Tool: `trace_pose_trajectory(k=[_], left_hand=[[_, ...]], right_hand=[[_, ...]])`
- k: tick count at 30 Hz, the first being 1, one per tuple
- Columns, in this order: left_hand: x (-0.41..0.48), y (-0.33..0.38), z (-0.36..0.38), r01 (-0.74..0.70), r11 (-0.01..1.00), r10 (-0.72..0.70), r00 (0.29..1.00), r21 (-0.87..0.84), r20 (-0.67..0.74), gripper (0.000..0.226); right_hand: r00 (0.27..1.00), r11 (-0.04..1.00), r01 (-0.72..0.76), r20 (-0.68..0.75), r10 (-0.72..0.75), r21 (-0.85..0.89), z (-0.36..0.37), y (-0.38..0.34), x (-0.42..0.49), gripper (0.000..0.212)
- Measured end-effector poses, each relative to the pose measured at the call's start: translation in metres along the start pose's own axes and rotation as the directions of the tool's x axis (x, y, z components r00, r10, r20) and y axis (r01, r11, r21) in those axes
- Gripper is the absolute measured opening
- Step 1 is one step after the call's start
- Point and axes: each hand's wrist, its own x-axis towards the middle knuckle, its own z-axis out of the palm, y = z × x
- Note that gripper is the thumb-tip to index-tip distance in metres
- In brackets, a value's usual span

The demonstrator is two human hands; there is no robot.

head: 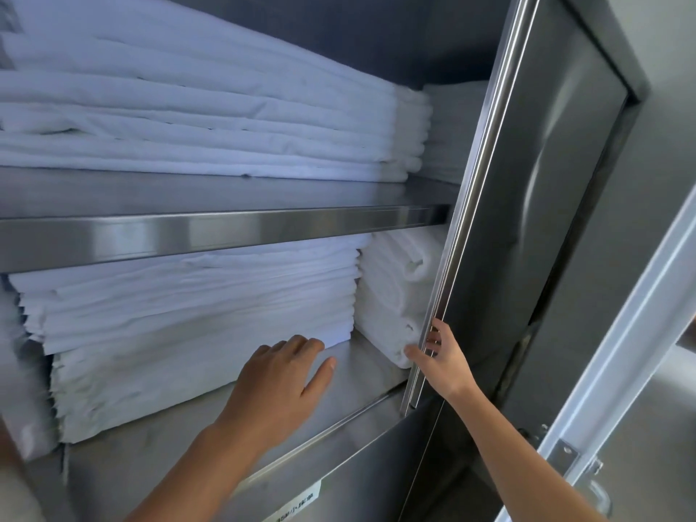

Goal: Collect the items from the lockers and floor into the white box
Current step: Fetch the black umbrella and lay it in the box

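A steel locker stands open in front of me with two shelves of white linen. On the lower shelf lies a thick stack of folded white sheets, and beside it to the right several rolled white towels. My left hand reaches into the lower shelf with straight fingers, its fingertips touching the sheet stack's lower right corner. My right hand grips the edge of the locker door, thumb on the inner side and fingers round the outer side. The white box is out of view.
The upper shelf carries a tall pile of folded white linen and a smaller stack behind the door edge. A white label sits on the locker front below. A second steel door with a latch stands at the right.
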Motion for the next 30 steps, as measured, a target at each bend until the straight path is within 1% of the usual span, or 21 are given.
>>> trace_pose_trajectory(k=[5, 8, 11, 16, 18, 21, 25, 30], left_hand=[[0.002, 0.003, -0.002, -0.002, 1.000, 0.001, 1.000, 0.016, 0.010, 0.059], [0.000, 0.002, -0.006, 0.001, 1.000, -0.001, 1.000, 0.032, 0.002, 0.058], [-0.006, -0.003, -0.010, 0.014, 0.999, -0.013, 1.000, 0.043, -0.006, 0.055], [-0.019, -0.009, -0.009, 0.032, 0.998, -0.034, 0.999, 0.055, 0.028, 0.057], [-0.024, -0.010, -0.007, 0.051, 0.997, -0.053, 0.998, 0.056, 0.036, 0.055], [-0.032, -0.010, -0.004, 0.057, 0.995, -0.061, 0.997, 0.076, 0.055, 0.060], [-0.042, -0.008, -0.008, 0.052, 0.993, -0.055, 0.998, 0.104, 0.028, 0.058], [-0.055, -0.006, -0.018, 0.067, 0.989, -0.074, 0.996, 0.129, 0.050, 0.059]], right_hand=[[1.000, 1.000, 0.012, -0.003, -0.012, 0.002, 0.000, 0.001, 0.002, 0.077], [0.995, 1.000, 0.022, -0.101, -0.021, 0.008, 0.007, 0.001, -0.002, 0.069], [0.984, 0.998, 0.042, -0.175, -0.034, 0.044, 0.016, -0.001, -0.005, 0.069], [0.986, 0.994, 0.040, -0.166, -0.024, 0.099, 0.023, -0.003, -0.006, 0.069], [0.984, 0.995, 0.038, -0.177, -0.022, 0.089, 0.023, -0.002, -0.007, 0.069], [0.983, 0.993, 0.051, -0.180, -0.031, 0.107, 0.027, -0.001, -0.013, 0.067], [0.984, 0.979, 0.100, -0.161, -0.071, 0.180, 0.038, -0.005, -0.029, 0.059], [0.980, 0.961, 0.183, -0.118, -0.161, 0.209, 0.059, -0.010, -0.054, 0.047]])
